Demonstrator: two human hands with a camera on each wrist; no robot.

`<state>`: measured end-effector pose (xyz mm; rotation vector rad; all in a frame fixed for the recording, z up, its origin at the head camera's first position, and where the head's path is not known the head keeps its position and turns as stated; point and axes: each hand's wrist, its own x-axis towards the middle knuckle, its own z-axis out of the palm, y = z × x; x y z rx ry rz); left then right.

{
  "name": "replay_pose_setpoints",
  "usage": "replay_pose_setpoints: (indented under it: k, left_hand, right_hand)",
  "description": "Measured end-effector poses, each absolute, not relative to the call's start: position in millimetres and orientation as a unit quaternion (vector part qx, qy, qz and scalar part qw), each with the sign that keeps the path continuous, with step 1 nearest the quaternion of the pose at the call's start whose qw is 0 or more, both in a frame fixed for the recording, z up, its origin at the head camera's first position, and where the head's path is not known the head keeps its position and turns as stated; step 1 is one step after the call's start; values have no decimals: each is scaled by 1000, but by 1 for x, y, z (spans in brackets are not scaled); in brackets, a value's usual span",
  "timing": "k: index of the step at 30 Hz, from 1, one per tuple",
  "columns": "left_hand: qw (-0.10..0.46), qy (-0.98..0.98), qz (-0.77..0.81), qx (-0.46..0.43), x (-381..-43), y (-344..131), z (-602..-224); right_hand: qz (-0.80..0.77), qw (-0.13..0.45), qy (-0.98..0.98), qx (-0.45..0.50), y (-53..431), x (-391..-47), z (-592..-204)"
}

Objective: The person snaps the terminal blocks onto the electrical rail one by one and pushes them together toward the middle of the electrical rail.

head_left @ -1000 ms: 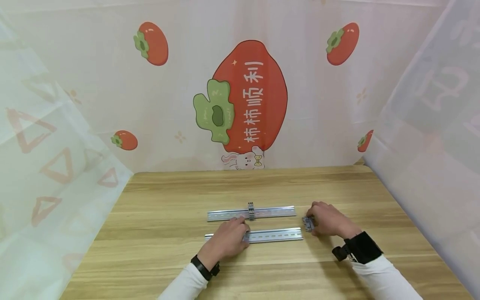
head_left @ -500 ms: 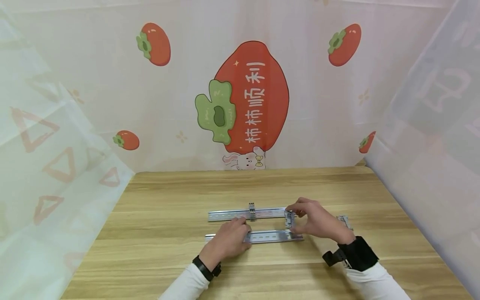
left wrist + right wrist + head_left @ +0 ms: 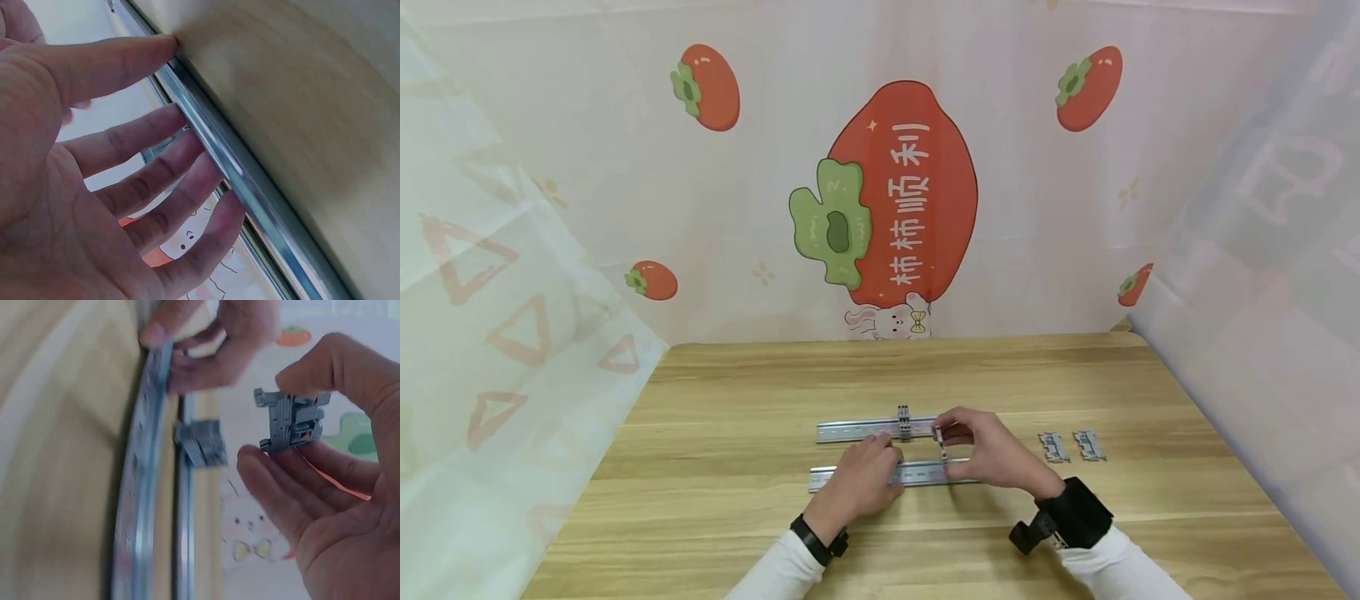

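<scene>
Two slotted metal DIN rails lie across the table, one behind the other. My left hand holds the near rail, thumb on one side and fingertips on the other, as the left wrist view shows. Between the thumb and fingers of my right hand is a grey terminal block, held edge-on above the near rail and apart from it in the right wrist view. Several terminal blocks sit together on the far rail.
Two loose terminal blocks, a left one and a right one, lie flat on the wooden table, right of the rails. A printed cloth hangs behind the table, with pale sheets at both sides.
My right hand has picked up a terminal block on the right and carried it left over the near rail, turning it edge-on. My left hand has stayed on the near rail.
</scene>
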<state>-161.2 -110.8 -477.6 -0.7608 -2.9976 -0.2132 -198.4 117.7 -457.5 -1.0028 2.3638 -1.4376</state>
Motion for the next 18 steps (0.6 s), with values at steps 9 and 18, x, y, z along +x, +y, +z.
replay_pose_setpoints:
  k: [9,18]
  left_hand:
    - [23,-966,-81,-245,-161,-111,-478]
    - [30,-963,-86,-254,-162,-114,-481]
  right_hand:
    - [-475,128,798,-348,90,-200,-473]
    - [-434,130,820,-350,75,-203,-480]
